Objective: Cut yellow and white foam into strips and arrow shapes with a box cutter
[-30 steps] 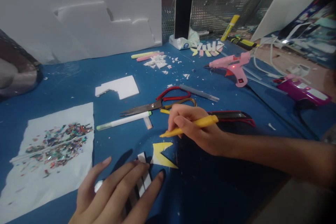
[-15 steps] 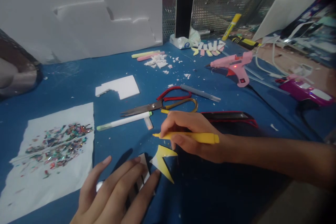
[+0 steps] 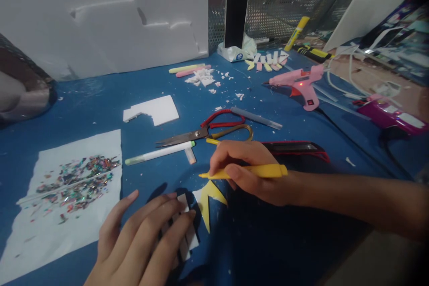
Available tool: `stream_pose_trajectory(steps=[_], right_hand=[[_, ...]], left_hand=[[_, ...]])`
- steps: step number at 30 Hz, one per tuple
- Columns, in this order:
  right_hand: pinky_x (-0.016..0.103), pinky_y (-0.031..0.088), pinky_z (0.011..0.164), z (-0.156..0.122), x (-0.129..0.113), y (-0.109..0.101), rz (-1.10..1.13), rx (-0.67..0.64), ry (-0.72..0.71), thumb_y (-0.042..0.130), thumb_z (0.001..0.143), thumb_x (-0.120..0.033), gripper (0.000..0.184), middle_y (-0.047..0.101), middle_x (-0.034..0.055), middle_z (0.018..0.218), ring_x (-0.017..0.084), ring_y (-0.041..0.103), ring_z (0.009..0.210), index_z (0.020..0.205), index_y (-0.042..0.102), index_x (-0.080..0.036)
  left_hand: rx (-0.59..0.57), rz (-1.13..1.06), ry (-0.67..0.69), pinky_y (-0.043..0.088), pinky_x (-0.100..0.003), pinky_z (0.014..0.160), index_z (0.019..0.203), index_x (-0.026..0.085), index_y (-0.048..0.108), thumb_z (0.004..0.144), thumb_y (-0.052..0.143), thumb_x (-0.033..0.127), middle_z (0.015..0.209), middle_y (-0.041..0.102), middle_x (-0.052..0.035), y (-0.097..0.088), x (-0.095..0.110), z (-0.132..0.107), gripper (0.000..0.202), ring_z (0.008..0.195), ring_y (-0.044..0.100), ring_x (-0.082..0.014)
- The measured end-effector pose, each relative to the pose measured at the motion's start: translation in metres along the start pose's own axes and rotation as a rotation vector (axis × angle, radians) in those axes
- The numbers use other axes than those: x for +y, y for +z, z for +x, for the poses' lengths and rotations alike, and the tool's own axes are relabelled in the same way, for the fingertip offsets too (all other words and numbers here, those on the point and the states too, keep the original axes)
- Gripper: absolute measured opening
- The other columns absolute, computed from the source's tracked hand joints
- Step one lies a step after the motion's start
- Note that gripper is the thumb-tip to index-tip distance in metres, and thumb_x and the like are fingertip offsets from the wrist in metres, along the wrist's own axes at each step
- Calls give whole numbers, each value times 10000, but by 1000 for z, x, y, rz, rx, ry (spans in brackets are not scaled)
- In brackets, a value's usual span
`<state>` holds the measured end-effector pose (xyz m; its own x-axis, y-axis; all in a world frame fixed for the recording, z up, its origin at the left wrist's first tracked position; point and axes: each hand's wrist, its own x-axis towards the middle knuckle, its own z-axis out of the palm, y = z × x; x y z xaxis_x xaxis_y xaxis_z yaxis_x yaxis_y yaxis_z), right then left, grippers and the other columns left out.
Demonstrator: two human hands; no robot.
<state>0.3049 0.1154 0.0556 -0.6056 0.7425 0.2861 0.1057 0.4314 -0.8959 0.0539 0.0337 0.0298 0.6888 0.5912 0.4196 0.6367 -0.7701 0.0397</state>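
My right hand (image 3: 248, 167) is closed round a yellow marker (image 3: 268, 171), its tip pointing left and slightly off the surface. Below that tip lies a V-shaped piece (image 3: 212, 196), coloured mostly yellow with a white patch at its left. My left hand (image 3: 144, 237) rests palm down with fingers stretched out, partly covering several small white strips (image 3: 191, 234). Its index fingertip is close to the V-shaped piece without clearly holding it. Just beyond the hands are a white pen with green ends (image 3: 161, 153), scissors (image 3: 197, 135) and a red-edged black cutter (image 3: 295, 147).
A white sheet with coloured glitter flakes (image 3: 107, 140) lies at left. Behind are a cut white foam piece (image 3: 166, 109), white scraps (image 3: 203, 77) and a pink glue gun (image 3: 298, 81) with a lit red light. A phone (image 3: 236, 20) stands at the back.
The V-shaped piece has turned, its lower arm now pointing more straight down. My left fingers have shifted off it, showing more white strips. The marker hand has moved slightly right.
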Motion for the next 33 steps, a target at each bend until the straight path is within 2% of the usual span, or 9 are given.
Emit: stream_pose_trajectory(steps=[4, 8, 12, 17, 23, 33], right_hand=[[175, 395, 573, -1, -2, -1, 14, 36, -7, 436, 948, -235, 195, 554, 7, 782, 56, 495, 625, 866, 573, -122], [158, 375, 539, -3, -2, -1, 31, 31, -3, 432, 933, -170, 159, 520, -17, 748, 38, 469, 584, 856, 562, -121], [151, 378, 531, -5, -2, -2, 14, 13, -2, 442, 922, -155, 148, 529, -16, 750, 38, 479, 585, 842, 563, -127], [161, 383, 524, -7, -1, -1, -66, -34, 18, 489, 893, -188, 119, 558, -10, 730, 48, 492, 572, 800, 539, -135], [160, 332, 515, -9, 4, 3, -134, -79, -62, 546, 853, -187, 131, 498, -52, 628, 36, 430, 548, 739, 490, -151], [170, 342, 533, -10, 6, 4, -153, -89, -57, 535, 863, -189, 129, 504, -49, 653, 40, 454, 567, 753, 477, -157]], left_hand=[[-48, -31, -57, 120, -459, 1163, 1257, 122, 481, 751, 661, 506, 1242, 564, -113, 1, -2, 14, 660, 1213, 449, -264], [-52, -78, -195, 210, -470, 1124, 1296, 113, 424, 730, 672, 531, 1265, 545, -128, 4, 2, 25, 747, 1209, 459, -280], [-72, -95, -267, 231, -494, 1112, 1275, 140, 411, 745, 679, 507, 1215, 572, -109, 4, 9, 31, 698, 1192, 485, -286], [-81, -153, -328, 221, -489, 1123, 1256, 181, 390, 757, 682, 429, 1151, 583, -60, 2, 11, 35, 629, 1110, 536, -249], [-77, -186, -345, 220, -488, 1129, 1239, 191, 396, 757, 668, 320, 1146, 560, -47, 4, 11, 34, 568, 1073, 550, -220], [-50, -192, -310, 185, -435, 1155, 1280, 131, 388, 771, 639, 262, 1170, 563, -75, 3, 9, 30, 583, 1129, 501, -210]])
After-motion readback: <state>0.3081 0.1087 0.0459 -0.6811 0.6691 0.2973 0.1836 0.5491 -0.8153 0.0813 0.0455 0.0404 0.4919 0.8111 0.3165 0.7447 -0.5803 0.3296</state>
